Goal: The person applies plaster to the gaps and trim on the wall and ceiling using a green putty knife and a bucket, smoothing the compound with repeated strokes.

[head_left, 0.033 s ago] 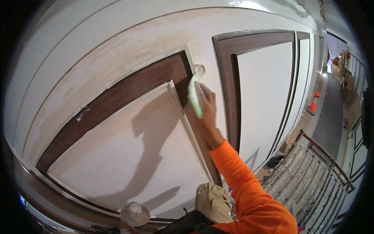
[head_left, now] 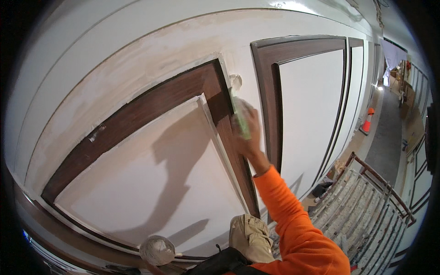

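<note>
My right hand (head_left: 247, 133), in an orange sleeve, is closed round a pale green spreader (head_left: 242, 120), both smeared by motion. The spreader is against or close to the narrow white strip beside the upright of a brown wooden frame (head_left: 222, 107); contact cannot be made out. Just above it, a blob of off-white filler (head_left: 235, 81) clings to the wall. Low in front of me is a round pan (head_left: 157, 250) coated with whitish filler. My left hand is out of view.
A second brown-framed panel (head_left: 311, 105) stands to the right. Slatted, paint-spattered scaffold planks (head_left: 353, 206) with a rail lie at lower right. Beyond them, an orange traffic cone (head_left: 367, 121) stands by a grey walkway (head_left: 387, 133). My knee in beige trousers (head_left: 250, 236) is near the wall.
My right hand has moved slightly down and to the right with the spreader. The spreader now looks narrower, and the filler blob above it shows more fully.
</note>
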Demonstrator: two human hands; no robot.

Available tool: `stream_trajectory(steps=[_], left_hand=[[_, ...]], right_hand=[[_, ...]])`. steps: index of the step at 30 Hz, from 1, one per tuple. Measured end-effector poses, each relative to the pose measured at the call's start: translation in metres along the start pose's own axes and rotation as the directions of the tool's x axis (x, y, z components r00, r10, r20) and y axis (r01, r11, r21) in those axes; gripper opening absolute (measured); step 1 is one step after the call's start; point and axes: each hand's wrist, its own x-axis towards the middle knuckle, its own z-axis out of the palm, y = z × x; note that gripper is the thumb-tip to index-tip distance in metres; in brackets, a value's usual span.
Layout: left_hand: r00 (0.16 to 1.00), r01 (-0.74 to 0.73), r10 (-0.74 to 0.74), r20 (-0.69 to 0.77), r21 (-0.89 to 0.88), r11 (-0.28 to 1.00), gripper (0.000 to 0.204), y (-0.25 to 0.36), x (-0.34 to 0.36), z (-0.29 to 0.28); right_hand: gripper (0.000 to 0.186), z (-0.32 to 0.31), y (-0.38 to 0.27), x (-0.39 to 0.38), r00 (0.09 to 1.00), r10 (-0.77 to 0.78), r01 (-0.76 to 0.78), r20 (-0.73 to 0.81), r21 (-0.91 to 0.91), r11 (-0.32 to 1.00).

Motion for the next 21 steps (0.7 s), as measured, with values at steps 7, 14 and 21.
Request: stream_trajectory(steps=[7,14,21], left_hand=[[0.982,-0.123,0.112,0.154,0.065,0.99,0.084,0.0,0.026,-0.057],[0.982,-0.042,0.077,0.169,-0.204,0.978,0.062,-0.028,0.045,-0.067],[0.974,-0.023,0.048,0.221,-0.113,0.993,0.058,-0.037,0.019,0.019]], right_hand=[[0.03,-0.054,0.021,0.09,0.959,-0.251,0.249,0.13,0.03,0.968],[0.028,-0.071,0.029,0.12,0.991,0.06,-0.027,0.119,-0.258,0.966],[0.024,-0.038,0.056,0.063,0.999,-0.029,0.034,0.026,-0.2,0.979]])
